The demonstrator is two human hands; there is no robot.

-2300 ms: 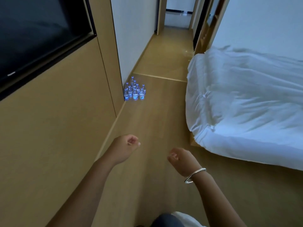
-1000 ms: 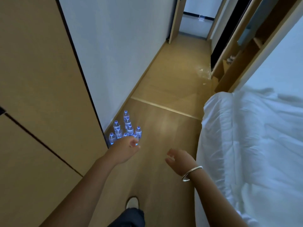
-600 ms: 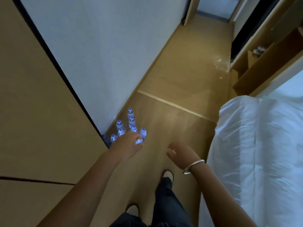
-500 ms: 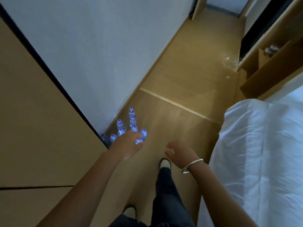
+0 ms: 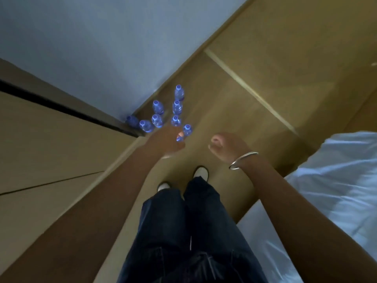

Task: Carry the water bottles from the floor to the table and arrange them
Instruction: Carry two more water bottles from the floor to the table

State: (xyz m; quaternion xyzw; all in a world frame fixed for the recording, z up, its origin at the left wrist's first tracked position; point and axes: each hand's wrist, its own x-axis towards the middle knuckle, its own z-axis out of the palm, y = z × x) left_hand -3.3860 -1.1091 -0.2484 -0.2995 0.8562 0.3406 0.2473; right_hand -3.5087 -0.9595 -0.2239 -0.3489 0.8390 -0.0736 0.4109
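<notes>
Several small clear water bottles point(image 5: 177, 107) with blue caps stand clustered on the wooden floor, tucked against the corner where the white wall meets the wood panelling. My left hand point(image 5: 166, 140) hangs just above the nearest bottles, fingers loosely curled, and covers part of one of them. It holds nothing that I can see. My right hand point(image 5: 226, 147), with a silver bangle on the wrist, hovers to the right of the cluster, fingers loosely bent and empty. No table is in view.
A white wall point(image 5: 91, 48) and wood panelling point(image 5: 51, 144) close off the left side. The bed with white sheets point(image 5: 334, 180) fills the right. My legs and both shoes point(image 5: 201, 172) stand on the wooden floor point(image 5: 265, 58) between them.
I have walked up to the bottles and tilted my view down. Both hands have dropped closer to the cluster, the left one now over the nearest bottles.
</notes>
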